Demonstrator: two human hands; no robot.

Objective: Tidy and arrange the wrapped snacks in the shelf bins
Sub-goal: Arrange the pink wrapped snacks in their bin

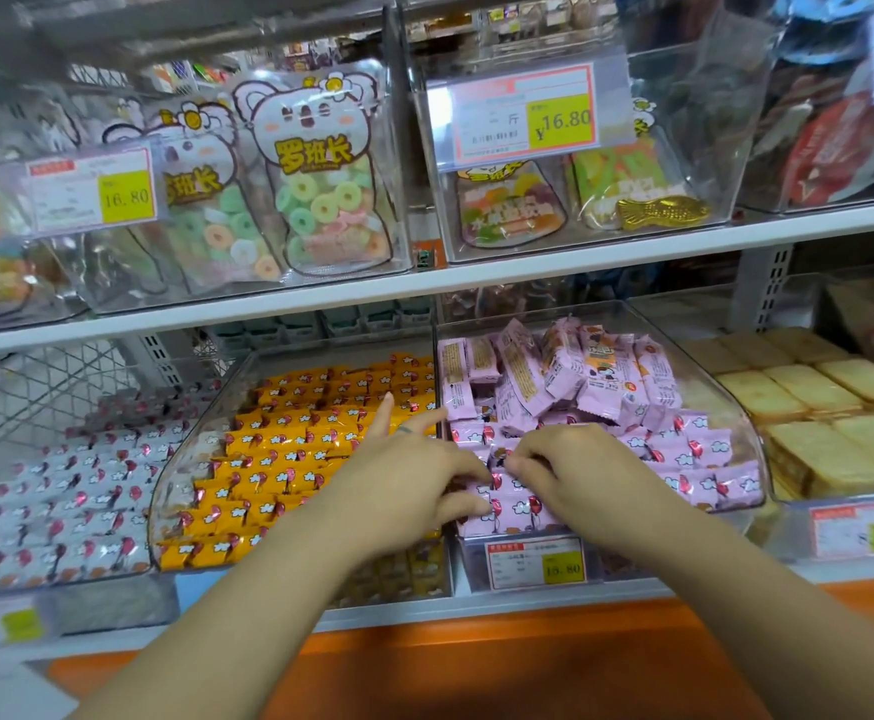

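Observation:
A clear bin [746, 433] on the lower shelf holds pink wrapped snacks [700, 449]; neat rows lie at its front, a loose heap [570, 371] at its back. My left hand [414, 485] reaches over the bin's left wall, thumb and a finger pinching a pink snack [481, 485] in the front rows, while two fingers point up and away. My right hand [575, 470] lies on the same rows with fingers curled down on a pink snack [515, 483], fingertips hidden among the packs.
Left of it, a clear bin of orange wrapped snacks [279, 459], then white wrapped snacks [61, 501]. Right, a bin of pale yellow cakes [829, 407]. Upper shelf bins hold gummy bags [320, 174]. A price tag [533, 563] fronts the pink bin. An orange ledge [476, 662] runs below.

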